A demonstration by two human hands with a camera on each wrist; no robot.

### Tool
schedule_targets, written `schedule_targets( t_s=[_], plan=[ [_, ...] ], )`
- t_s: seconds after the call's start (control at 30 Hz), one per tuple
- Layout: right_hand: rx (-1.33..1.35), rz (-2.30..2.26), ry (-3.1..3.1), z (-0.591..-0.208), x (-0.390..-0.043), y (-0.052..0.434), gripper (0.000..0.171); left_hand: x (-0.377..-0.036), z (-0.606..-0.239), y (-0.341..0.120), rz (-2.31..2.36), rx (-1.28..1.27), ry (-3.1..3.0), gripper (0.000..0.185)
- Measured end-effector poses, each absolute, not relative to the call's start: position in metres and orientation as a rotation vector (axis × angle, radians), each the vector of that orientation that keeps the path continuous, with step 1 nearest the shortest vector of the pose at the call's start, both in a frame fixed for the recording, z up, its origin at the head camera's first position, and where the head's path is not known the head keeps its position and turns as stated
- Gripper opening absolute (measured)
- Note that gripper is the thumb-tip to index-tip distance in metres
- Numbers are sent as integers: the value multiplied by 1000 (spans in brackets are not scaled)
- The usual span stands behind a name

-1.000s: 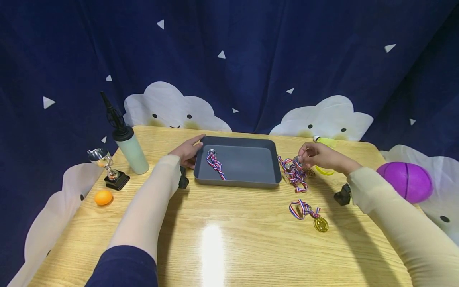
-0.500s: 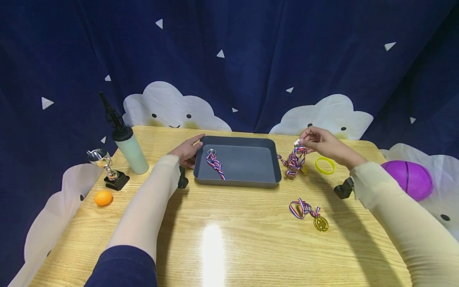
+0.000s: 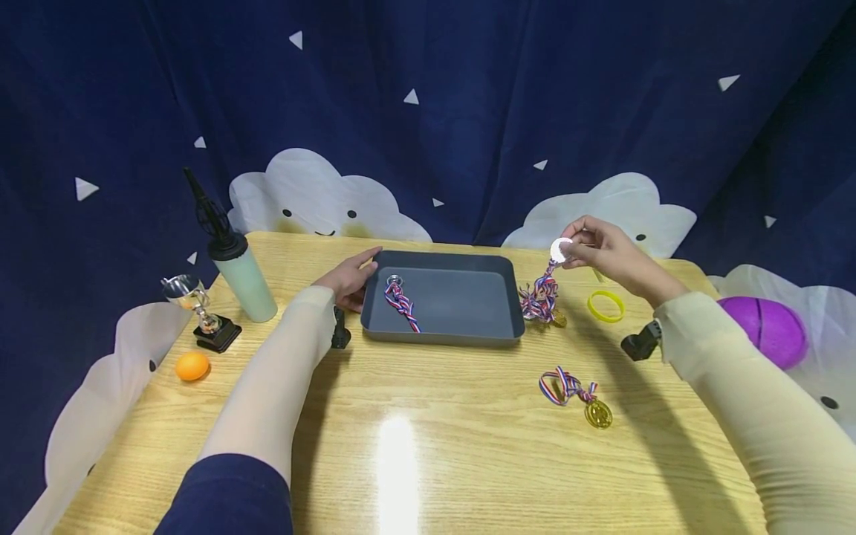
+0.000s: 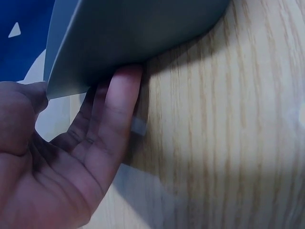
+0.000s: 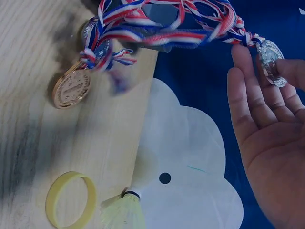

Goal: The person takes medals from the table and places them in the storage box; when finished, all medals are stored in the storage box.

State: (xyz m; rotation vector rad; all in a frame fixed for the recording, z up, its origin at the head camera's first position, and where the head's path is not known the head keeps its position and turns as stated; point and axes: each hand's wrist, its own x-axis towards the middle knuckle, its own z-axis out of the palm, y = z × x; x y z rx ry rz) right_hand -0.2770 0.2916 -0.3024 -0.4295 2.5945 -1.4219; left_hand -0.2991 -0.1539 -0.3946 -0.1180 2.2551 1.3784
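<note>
My right hand [image 3: 598, 251] pinches a round silver medal [image 3: 558, 250] above the wooden table [image 3: 428, 446], its red-white-blue ribbon [image 3: 539, 296] trailing down to a bronze medal [image 5: 71, 88] | my left hand [image 3: 349, 281], fingers straight and together, rests against the grey rectangular plastic tray [image 3: 448, 336], thumb on its rim

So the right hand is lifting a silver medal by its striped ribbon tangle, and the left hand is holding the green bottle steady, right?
Not quite. The right hand does lift a silver medal with its ribbon tangle, but the left hand rests against the corner of the grey tray, not the green bottle, which stands apart. The head view and the left wrist view show this.
</note>
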Motion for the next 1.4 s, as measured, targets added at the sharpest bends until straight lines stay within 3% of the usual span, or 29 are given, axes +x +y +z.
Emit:
schedule_targets(
  t_s=[0.33,0.7,0.97,1.4],
  plan=[
    [-559,-1712,2599,-295,-280,290,6,-303,-399,-155,1381,-129,2252,54],
    [-657,-1771,2746,-301,-284,294,8,-304,-400,-156,1364,-137,2262,54],
    [-568,-1683,2926,-305,-291,294,4,-305,-401,-156,1350,-127,2269,54],
    [-610,-1687,3023,-264,-295,279,8,-305,-402,-157,1373,-95,2265,55]
  ],
)
